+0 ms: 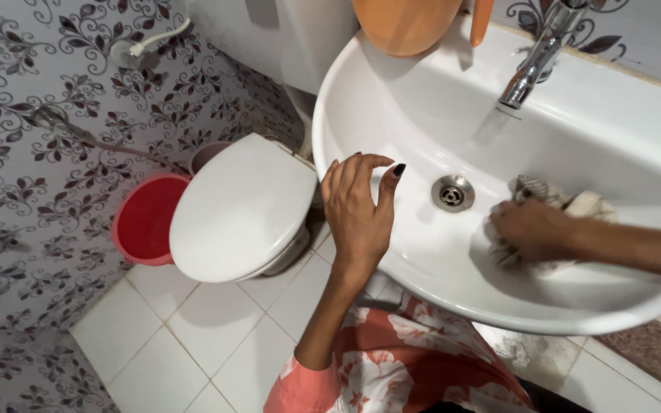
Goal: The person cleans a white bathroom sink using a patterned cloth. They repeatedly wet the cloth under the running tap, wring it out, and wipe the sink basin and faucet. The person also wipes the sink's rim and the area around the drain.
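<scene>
My right hand (528,228) is down inside the sink (392,92), closed around a pale cloth (575,205) and pressing it against the white bowl just right of the drain (452,193). The cloth bunches out past my knuckles toward the back of the bowl, crumpled and partly hidden under my hand. My left hand (357,210) hangs over the sink's front left rim, holding nothing, fingers loosely curled and spread, thumb out toward the drain; I cannot tell whether the palm touches the rim. The tap (535,57) stands at the back of the sink, its spout pointing down into the bowl. An orange tub (403,23) sits at the sink's back edge. To my left, below the sink, the toilet (242,206) has its lid shut, and a red bucket (147,218) stands on the tiled floor (185,336) just beside it, against the patterned wall (9,191).
</scene>
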